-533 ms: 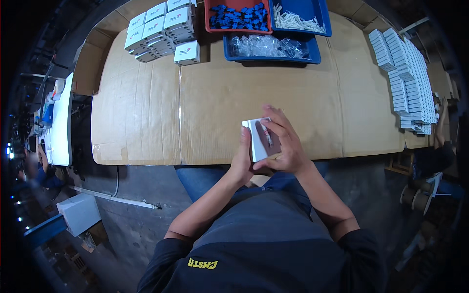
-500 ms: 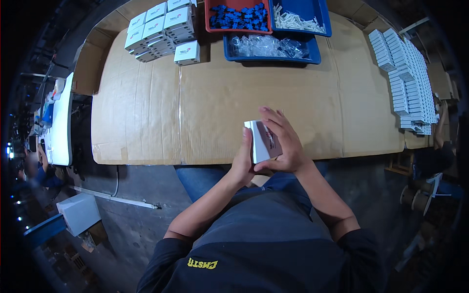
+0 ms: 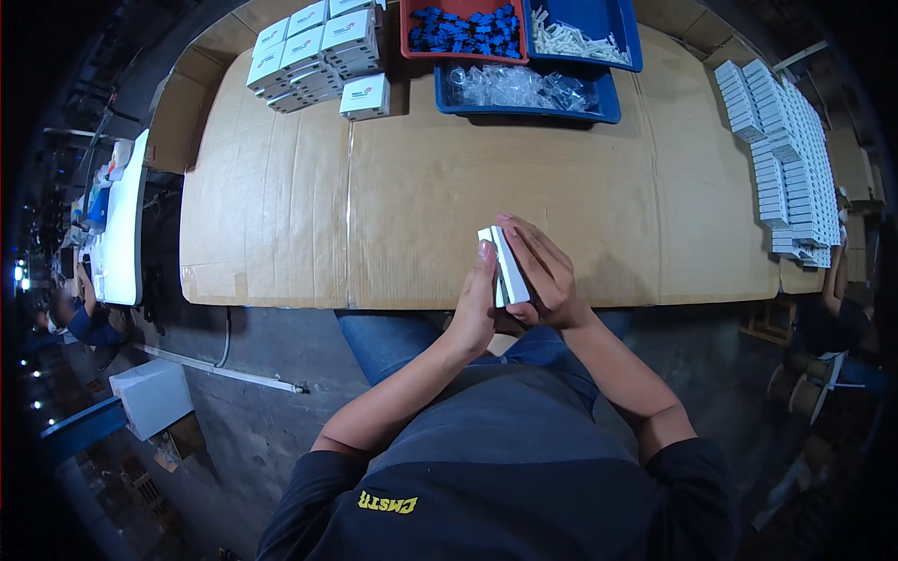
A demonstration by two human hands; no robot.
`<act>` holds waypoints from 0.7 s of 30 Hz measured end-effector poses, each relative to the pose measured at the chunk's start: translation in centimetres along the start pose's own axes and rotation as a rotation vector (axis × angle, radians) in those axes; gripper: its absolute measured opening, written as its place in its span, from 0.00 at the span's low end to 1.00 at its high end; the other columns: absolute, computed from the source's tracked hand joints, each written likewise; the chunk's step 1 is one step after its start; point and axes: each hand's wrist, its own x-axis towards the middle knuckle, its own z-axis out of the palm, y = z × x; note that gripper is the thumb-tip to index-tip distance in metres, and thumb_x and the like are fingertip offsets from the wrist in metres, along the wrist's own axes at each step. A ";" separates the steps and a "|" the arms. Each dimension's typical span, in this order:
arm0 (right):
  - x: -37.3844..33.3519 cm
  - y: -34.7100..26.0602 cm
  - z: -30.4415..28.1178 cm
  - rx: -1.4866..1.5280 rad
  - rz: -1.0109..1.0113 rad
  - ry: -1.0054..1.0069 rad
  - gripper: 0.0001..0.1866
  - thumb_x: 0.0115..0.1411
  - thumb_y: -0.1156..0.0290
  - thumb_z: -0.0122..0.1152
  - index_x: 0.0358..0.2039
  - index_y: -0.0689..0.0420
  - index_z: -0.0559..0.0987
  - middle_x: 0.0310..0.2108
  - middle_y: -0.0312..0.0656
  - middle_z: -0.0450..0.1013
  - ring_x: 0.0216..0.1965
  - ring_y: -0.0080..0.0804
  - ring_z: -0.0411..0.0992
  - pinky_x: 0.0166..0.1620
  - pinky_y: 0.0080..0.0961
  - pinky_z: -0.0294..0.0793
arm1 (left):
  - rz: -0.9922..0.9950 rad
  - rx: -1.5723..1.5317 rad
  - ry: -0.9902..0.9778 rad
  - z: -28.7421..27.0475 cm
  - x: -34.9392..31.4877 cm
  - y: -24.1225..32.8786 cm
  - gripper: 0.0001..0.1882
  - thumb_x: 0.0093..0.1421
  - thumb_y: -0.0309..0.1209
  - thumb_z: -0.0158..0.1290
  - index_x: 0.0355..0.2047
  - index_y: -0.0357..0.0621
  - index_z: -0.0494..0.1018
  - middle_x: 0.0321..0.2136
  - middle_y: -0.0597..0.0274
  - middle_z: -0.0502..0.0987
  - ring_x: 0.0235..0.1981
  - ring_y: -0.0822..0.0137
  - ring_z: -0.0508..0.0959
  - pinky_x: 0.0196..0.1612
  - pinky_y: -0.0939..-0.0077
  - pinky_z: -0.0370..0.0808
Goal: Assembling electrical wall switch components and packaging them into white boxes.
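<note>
Between both palms, just above the near edge of the table, a small white plastic box (image 3: 509, 269) stands on edge. A narrow dark gap or seam runs along its visible side. My left hand (image 3: 475, 309) closes on its left side, thumb along the upper left edge. On the opposite side, the fingers of my right hand (image 3: 548, 280) lie together against the box, stretched toward its far end, with the thumb near its lower end. Its right face is hidden by my right hand.
Cardboard covers the table (image 3: 449, 178). At the far left are stacked white boxes (image 3: 309, 56). Far centre hold a red tray (image 3: 404, 28) of blue parts, a blue tray (image 3: 638, 37) of white pieces and another blue tray (image 3: 524, 113) of clear parts. White pieces (image 3: 795, 168) are stacked right.
The box has turned, so its narrow side now faces up and its printed face is out of sight. My right-hand fingers have come down flat against it. The view has shifted slightly.
</note>
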 end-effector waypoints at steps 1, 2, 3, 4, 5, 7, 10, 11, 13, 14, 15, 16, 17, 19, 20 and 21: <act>0.0 0.1 0.0 0.033 0.008 0.004 0.47 0.64 0.36 0.57 0.60 0.75 0.72 0.57 0.66 0.73 0.56 0.64 0.75 0.59 0.48 0.76 | -0.005 -0.025 0.014 0.4 0.0 0.3 0.37 0.72 0.67 0.34 0.58 0.48 0.68 0.44 0.61 0.79 0.44 0.69 0.81 0.43 0.71 0.81; 0.2 0.2 0.0 0.031 0.010 0.006 0.47 0.64 0.36 0.57 0.60 0.75 0.72 0.57 0.66 0.73 0.56 0.64 0.75 0.59 0.48 0.76 | -0.008 -0.025 0.012 0.8 0.0 0.7 0.37 0.72 0.67 0.34 0.58 0.48 0.68 0.44 0.61 0.79 0.44 0.69 0.81 0.43 0.71 0.81; 0.3 0.1 -0.1 0.027 0.037 -0.007 0.48 0.66 0.34 0.52 0.61 0.75 0.72 0.58 0.65 0.72 0.57 0.63 0.75 0.59 0.47 0.76 | 0.008 -0.032 0.012 1.3 -0.2 1.2 0.37 0.73 0.66 0.32 0.57 0.45 0.68 0.42 0.61 0.78 0.43 0.70 0.80 0.45 0.72 0.80; 0.6 0.1 -0.1 0.022 0.063 -0.020 0.49 0.68 0.33 0.47 0.62 0.75 0.71 0.59 0.65 0.72 0.57 0.62 0.75 0.59 0.46 0.76 | 0.026 -0.039 0.011 1.7 -0.2 1.6 0.37 0.74 0.65 0.30 0.56 0.43 0.68 0.40 0.61 0.77 0.42 0.70 0.79 0.48 0.73 0.78; 0.4 0.2 0.0 0.019 0.064 -0.018 0.49 0.68 0.33 0.47 0.62 0.75 0.71 0.59 0.65 0.72 0.57 0.62 0.75 0.59 0.46 0.76 | 0.025 -0.038 0.008 1.7 -0.1 1.5 0.37 0.74 0.65 0.30 0.56 0.43 0.68 0.40 0.61 0.77 0.42 0.70 0.79 0.48 0.73 0.78; 0.0 0.5 0.6 0.192 0.268 0.096 0.52 0.70 0.30 0.37 0.63 0.74 0.70 0.61 0.64 0.71 0.60 0.59 0.74 0.59 0.43 0.76 | 0.041 -0.003 -0.065 1.5 0.1 1.2 0.40 0.74 0.65 0.28 0.62 0.41 0.66 0.47 0.56 0.76 0.50 0.65 0.77 0.59 0.65 0.73; 0.7 -0.5 1.6 0.456 0.457 0.169 0.51 0.71 0.30 0.33 0.65 0.72 0.70 0.64 0.62 0.69 0.66 0.54 0.69 0.66 0.40 0.69 | 0.460 0.515 0.004 -0.5 1.9 -0.5 0.32 0.75 0.51 0.44 0.67 0.39 0.61 0.56 0.54 0.71 0.58 0.60 0.72 0.65 0.60 0.67; 0.9 -0.7 1.8 0.635 0.555 0.233 0.49 0.72 0.31 0.33 0.65 0.71 0.70 0.66 0.61 0.67 0.69 0.52 0.66 0.69 0.39 0.65 | 0.683 0.937 0.072 -0.5 2.2 -0.2 0.31 0.74 0.45 0.50 0.67 0.38 0.59 0.58 0.55 0.70 0.59 0.60 0.71 0.65 0.61 0.67; 1.2 -0.8 0.8 0.690 0.619 0.241 0.47 0.73 0.33 0.35 0.66 0.69 0.70 0.71 0.59 0.61 0.72 0.49 0.60 0.73 0.38 0.57 | 0.587 0.682 0.010 -0.8 3.1 -0.9 0.35 0.69 0.37 0.57 0.70 0.38 0.55 0.60 0.53 0.69 0.59 0.58 0.72 0.64 0.61 0.67; 1.5 -0.2 0.3 0.528 0.649 0.121 0.46 0.73 0.34 0.37 0.67 0.68 0.69 0.72 0.58 0.60 0.73 0.48 0.58 0.73 0.38 0.55 | 0.516 0.491 0.026 -1.0 2.9 -0.8 0.34 0.71 0.37 0.55 0.71 0.39 0.54 0.59 0.53 0.70 0.58 0.59 0.73 0.64 0.62 0.68; 1.6 0.4 0.0 0.365 0.672 0.001 0.46 0.73 0.34 0.40 0.68 0.68 0.68 0.73 0.57 0.58 0.74 0.47 0.57 0.74 0.39 0.54 | 0.445 0.301 0.044 -1.3 2.8 -0.8 0.34 0.72 0.37 0.53 0.71 0.40 0.52 0.58 0.52 0.70 0.57 0.60 0.74 0.64 0.63 0.69; 1.4 0.9 -0.4 0.477 0.641 0.033 0.38 0.73 0.44 0.50 0.68 0.66 0.68 0.72 0.57 0.60 0.75 0.48 0.55 0.74 0.39 0.52 | 0.419 0.200 0.125 -0.9 3.0 -0.5 0.30 0.76 0.40 0.46 0.72 0.44 0.53 0.56 0.53 0.72 0.56 0.62 0.75 0.60 0.65 0.74; 1.1 1.0 -0.8 0.483 0.641 0.030 0.38 0.73 0.44 0.50 0.68 0.66 0.68 0.72 0.57 0.60 0.75 0.48 0.55 0.74 0.39 0.52 | 0.419 0.201 0.132 -0.9 2.9 0.1 0.30 0.76 0.40 0.46 0.72 0.44 0.53 0.56 0.53 0.72 0.56 0.62 0.75 0.60 0.65 0.74; 0.9 0.6 -1.5 0.557 0.603 -0.118 0.33 0.70 0.55 0.57 0.67 0.66 0.69 0.71 0.56 0.61 0.74 0.46 0.57 0.74 0.39 0.53 | 0.230 0.034 0.061 -1.0 2.6 1.4 0.27 0.78 0.44 0.39 0.72 0.47 0.54 0.56 0.54 0.71 0.56 0.64 0.76 0.55 0.66 0.78; 1.0 0.2 -1.5 0.493 0.591 -0.152 0.30 0.67 0.63 0.60 0.64 0.67 0.72 0.70 0.56 0.64 0.72 0.45 0.62 0.72 0.39 0.59 | 0.214 0.111 0.082 -1.7 3.3 0.8 0.36 0.75 0.58 0.39 0.72 0.47 0.55 0.55 0.54 0.73 0.53 0.62 0.79 0.55 0.64 0.80; 0.7 0.3 -1.2 0.498 0.591 -0.159 0.30 0.67 0.63 0.60 0.64 0.67 0.72 0.70 0.56 0.64 0.72 0.45 0.62 0.72 0.39 0.59 | 0.216 0.107 0.089 -1.9 3.3 0.7 0.36 0.75 0.58 0.39 0.72 0.47 0.55 0.55 0.54 0.73 0.53 0.62 0.79 0.55 0.64 0.80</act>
